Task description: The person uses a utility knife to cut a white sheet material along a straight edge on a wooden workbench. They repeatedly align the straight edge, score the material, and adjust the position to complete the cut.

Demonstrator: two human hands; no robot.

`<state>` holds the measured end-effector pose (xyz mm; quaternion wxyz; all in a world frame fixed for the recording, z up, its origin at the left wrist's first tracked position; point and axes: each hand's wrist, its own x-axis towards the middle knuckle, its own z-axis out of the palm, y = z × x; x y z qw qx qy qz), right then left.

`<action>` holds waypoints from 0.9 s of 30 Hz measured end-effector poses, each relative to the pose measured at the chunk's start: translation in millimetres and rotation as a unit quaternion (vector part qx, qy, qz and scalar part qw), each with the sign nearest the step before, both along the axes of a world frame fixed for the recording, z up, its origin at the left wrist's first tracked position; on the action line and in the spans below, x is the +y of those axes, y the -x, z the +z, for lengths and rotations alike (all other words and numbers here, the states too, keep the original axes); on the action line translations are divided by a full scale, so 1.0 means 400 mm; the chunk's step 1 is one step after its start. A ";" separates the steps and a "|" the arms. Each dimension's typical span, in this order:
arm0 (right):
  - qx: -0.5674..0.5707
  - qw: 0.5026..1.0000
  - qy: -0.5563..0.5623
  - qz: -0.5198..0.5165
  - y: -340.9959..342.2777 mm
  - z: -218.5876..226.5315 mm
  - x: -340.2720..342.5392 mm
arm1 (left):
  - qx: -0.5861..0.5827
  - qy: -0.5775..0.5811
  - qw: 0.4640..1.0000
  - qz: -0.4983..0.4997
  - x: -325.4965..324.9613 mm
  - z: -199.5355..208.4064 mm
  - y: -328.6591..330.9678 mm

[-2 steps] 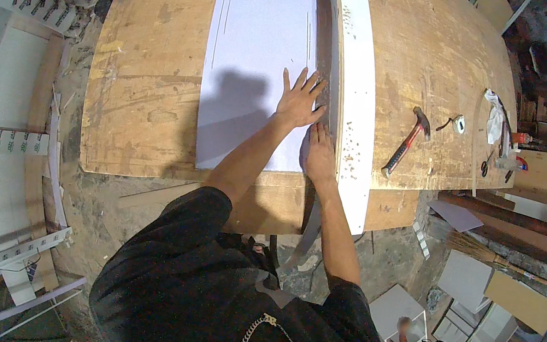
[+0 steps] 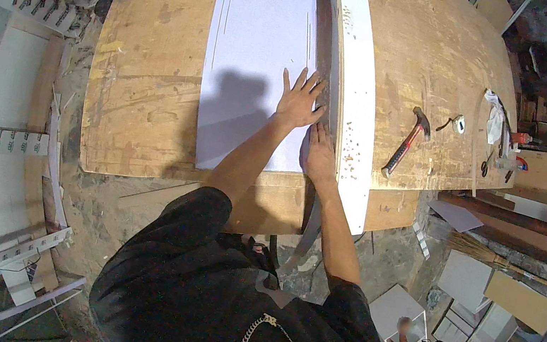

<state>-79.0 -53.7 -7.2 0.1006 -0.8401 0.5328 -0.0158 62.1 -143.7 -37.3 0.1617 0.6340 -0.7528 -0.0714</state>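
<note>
Dark strip (image 2: 324, 30) lies along pale lilac panel (image 2: 260, 54)

A broad, scuffed wooden worktop (image 2: 147, 65) fills the upper middle of the frame, its tan surface stained and scratched. A pale lilac panel (image 2: 262, 19) lies lengthwise at top centre, with a long white board (image 2: 358, 63), dotted with small brown marks, along its right side. Right of centre rests a claw hammer (image 2: 403, 149) with a red-and-black handle, then a white tape measure (image 2: 459, 124). Near the right edge are a crumpled white cloth (image 2: 493, 114) and dark-handled scissors (image 2: 485, 166).
</note>
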 end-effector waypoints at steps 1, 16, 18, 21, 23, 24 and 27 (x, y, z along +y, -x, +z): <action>0.002 1.000 0.004 -0.001 -0.001 -0.001 0.000 | 0.001 -0.002 1.000 0.000 0.001 0.001 -0.001; -0.009 1.000 -0.021 -0.007 0.001 -0.017 -0.024 | 0.012 -0.010 1.000 0.000 0.002 0.004 -0.004; -0.017 1.000 -0.021 -0.006 0.004 -0.021 -0.023 | 0.011 -0.011 1.000 -0.002 0.001 0.003 -0.004; -0.025 1.000 -0.002 -0.002 0.003 -0.025 -0.026 | 0.018 -0.011 1.000 -0.007 0.001 0.004 -0.003; -0.027 1.000 -0.001 -0.002 0.003 -0.028 -0.028 | 0.030 0.006 1.000 -0.006 0.000 0.000 -0.003; -0.028 1.000 -0.009 -0.003 0.000 -0.024 -0.027 | 0.030 0.006 1.000 -0.006 0.000 -0.004 -0.005; -0.035 0.999 -0.009 -0.002 -0.005 -0.012 -0.027 | 0.030 0.006 1.000 -0.005 -0.001 -0.010 -0.007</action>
